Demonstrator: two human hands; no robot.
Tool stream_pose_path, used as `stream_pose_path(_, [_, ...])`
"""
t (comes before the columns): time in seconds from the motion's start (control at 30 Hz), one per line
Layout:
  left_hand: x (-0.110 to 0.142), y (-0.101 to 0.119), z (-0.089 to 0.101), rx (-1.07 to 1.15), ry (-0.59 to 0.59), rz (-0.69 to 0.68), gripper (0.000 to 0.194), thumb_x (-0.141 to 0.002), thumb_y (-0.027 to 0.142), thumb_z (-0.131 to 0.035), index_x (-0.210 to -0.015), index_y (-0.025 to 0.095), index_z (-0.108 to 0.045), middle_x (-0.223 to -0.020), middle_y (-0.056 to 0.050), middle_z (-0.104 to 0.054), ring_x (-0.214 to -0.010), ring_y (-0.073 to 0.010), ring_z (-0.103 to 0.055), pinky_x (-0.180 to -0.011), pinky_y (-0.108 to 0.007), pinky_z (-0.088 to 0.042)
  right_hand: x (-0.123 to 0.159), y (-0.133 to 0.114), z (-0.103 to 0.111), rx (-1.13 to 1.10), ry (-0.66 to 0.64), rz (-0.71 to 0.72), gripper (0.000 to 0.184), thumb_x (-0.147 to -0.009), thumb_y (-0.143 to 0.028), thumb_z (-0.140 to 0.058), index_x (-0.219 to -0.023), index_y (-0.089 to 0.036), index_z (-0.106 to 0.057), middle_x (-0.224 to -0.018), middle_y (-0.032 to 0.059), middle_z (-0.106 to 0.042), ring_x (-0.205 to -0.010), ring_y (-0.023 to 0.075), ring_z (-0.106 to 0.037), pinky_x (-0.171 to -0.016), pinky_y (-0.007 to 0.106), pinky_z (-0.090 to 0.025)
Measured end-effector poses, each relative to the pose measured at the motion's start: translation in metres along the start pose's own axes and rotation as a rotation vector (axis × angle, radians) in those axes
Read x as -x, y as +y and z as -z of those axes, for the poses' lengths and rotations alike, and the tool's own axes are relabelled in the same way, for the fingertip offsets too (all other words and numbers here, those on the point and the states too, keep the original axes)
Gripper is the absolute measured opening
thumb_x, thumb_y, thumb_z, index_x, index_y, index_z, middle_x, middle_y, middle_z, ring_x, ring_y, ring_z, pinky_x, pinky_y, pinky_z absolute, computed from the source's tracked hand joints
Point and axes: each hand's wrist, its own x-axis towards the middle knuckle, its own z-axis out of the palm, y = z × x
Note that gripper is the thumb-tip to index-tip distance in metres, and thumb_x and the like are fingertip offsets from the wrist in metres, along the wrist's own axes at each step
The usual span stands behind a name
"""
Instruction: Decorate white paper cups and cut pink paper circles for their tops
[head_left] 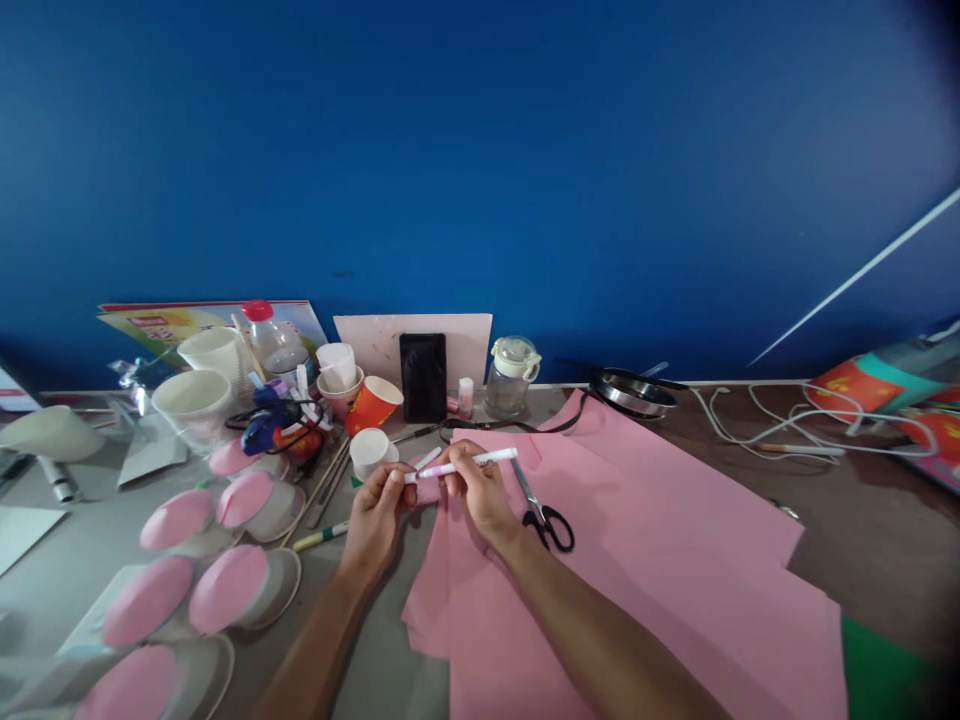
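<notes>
My right hand (474, 488) pinches a white marker (480, 461) with a pink section toward its left end. In my left hand (379, 508) is a small white piece that looks like the marker's cap (410, 478), right at the marker's pink end. Whether the two touch is too small to tell. Below the hands lie pink paper sheets (637, 560), with black-handled scissors (551, 522) to the right of my right hand. A white paper cup (371, 452) stands just behind my left hand.
Several cups with pink paper tops (229, 585) lie at the left. Behind are a red paper cup (375, 403), a black phone (423, 378), a glue stick (466, 397), a glass jar (511, 376) and a roll of tape (637, 393). White cables (780, 430) spread at the right.
</notes>
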Motion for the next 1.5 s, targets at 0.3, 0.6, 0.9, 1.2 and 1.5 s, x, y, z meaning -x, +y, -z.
stream_pose_path(0.3, [0.003, -0.004, 0.0, -0.01, -0.041, -0.008, 0.026, -0.087, 0.045, -0.054, -0.086, 0.02, -0.059, -0.059, 0.004, -0.049, -0.057, -0.0118, -0.044, -0.055, -0.023, -0.036, 0.006, 0.003, -0.009, 0.021, -0.015, -0.02, 0.022, -0.085, -0.037, -0.054, -0.077, -0.018, -0.061, -0.048, -0.0059, -0.046, -0.047, 0.0098, -0.042, -0.049, 0.022, -0.034])
stream_pose_path(0.6, [0.008, 0.004, -0.007, -0.137, 0.0, -0.033, 0.032, -0.086, 0.048, -0.053, -0.081, 0.018, -0.06, -0.055, 0.005, -0.043, -0.051, -0.0111, -0.037, -0.05, -0.024, -0.029, 0.01, -0.002, -0.014, 0.066, -0.025, -0.008, 0.023, -0.085, -0.037, -0.051, -0.074, -0.019, -0.06, -0.048, -0.0061, -0.043, -0.046, 0.0103, -0.038, -0.047, 0.023, -0.03])
stream_pose_path(0.9, [0.011, 0.004, -0.015, -0.138, 0.039, -0.07, 0.034, -0.087, 0.05, -0.051, -0.076, 0.019, -0.058, -0.054, 0.005, -0.041, -0.05, -0.0111, -0.036, -0.049, -0.024, -0.03, 0.011, 0.01, -0.017, -0.047, -0.025, -0.015, 0.022, -0.086, -0.038, -0.05, -0.077, -0.02, -0.06, -0.047, -0.0074, -0.039, -0.048, 0.0113, -0.041, -0.052, 0.025, -0.037])
stream_pose_path(1.2, [0.018, 0.007, -0.017, -0.173, 0.061, -0.12, 0.036, -0.085, 0.052, -0.051, -0.075, 0.018, -0.058, -0.06, 0.003, -0.049, -0.056, -0.0125, -0.043, -0.053, -0.024, -0.036, 0.016, 0.017, -0.02, -0.13, -0.045, 0.038, 0.022, -0.087, -0.035, -0.049, -0.073, -0.02, -0.056, -0.054, -0.0062, -0.04, -0.048, 0.0101, -0.035, -0.05, 0.024, -0.032])
stream_pose_path(1.5, [0.019, 0.008, -0.021, -0.337, 0.054, -0.188, 0.033, -0.089, 0.048, -0.043, -0.083, 0.018, -0.057, -0.059, 0.004, -0.047, -0.051, -0.0123, -0.041, -0.049, -0.024, -0.035, 0.008, 0.014, -0.02, -0.209, 0.032, -0.141, 0.02, -0.08, -0.035, -0.053, -0.068, -0.02, -0.055, -0.048, -0.0076, -0.036, -0.044, 0.0095, -0.033, -0.046, 0.023, -0.03])
